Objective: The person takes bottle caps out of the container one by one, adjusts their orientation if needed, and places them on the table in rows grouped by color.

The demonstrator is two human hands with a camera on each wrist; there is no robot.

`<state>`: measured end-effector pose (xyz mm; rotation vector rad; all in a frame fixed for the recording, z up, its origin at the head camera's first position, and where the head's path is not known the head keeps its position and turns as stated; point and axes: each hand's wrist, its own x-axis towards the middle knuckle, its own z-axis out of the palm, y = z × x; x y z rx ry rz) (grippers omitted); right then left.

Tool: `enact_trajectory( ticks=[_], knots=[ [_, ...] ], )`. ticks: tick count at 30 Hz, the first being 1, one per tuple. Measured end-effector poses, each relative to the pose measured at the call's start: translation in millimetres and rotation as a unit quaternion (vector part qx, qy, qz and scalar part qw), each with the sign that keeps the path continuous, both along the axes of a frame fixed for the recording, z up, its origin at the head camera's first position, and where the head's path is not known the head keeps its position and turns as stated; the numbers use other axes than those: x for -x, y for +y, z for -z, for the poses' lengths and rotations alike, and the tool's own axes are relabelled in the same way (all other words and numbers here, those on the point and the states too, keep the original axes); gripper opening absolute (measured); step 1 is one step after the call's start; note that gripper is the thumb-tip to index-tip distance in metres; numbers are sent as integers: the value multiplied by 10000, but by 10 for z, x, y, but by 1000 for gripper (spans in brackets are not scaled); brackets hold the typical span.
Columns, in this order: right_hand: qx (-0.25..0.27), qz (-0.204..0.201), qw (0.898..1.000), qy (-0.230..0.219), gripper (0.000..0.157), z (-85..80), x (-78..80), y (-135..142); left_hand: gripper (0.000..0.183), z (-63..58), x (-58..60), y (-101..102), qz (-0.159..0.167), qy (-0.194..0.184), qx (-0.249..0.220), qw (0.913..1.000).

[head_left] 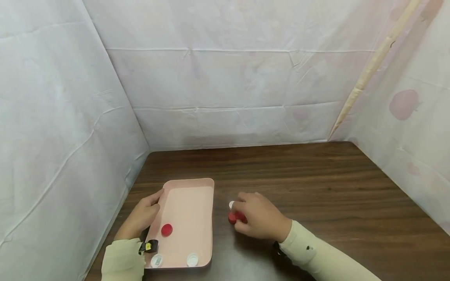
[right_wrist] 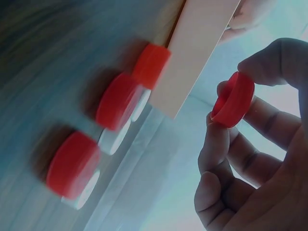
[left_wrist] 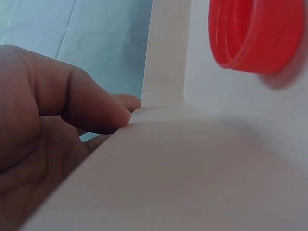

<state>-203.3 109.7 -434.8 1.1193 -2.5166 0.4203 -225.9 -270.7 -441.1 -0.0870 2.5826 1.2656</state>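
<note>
My left hand (head_left: 140,216) grips the left rim of a pink tray (head_left: 188,185); the left wrist view shows thumb and fingers pinching the tray's edge. Inside the tray lie a red bottle cap (head_left: 166,230) and two white bottle caps (head_left: 192,259). To the tray's right, my right hand (head_left: 261,216) is over the table. Between its thumb and fingers it pinches another red bottle cap (right_wrist: 236,101), seen off the table in the right wrist view. Near that hand, several red caps (right_wrist: 72,165) and white caps (right_wrist: 114,137) sit on the table, partly hidden in the head view.
The dark wood table (head_left: 281,168) extends behind and to the right of the hands. White sheets (head_left: 225,86) enclose its back and sides. A cream-coloured strip (head_left: 372,66) runs down the back right corner.
</note>
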Motion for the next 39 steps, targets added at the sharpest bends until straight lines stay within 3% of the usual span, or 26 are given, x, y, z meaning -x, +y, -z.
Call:
enact_trajectory(
  ticks=[16,25,39],
  knots=[
    [-187,739,9970,-90,14,82,-26,412,64,34,5,-8,-58,-12,-37,10000],
    [-537,1400,9876,-470,17,63,6,657,63,27,1,0,-12,35,6,10000],
    [-802,1762,9756,-1033,30,75,19,780,63,16,-4,12,-32,26,82,10000]
  ],
)
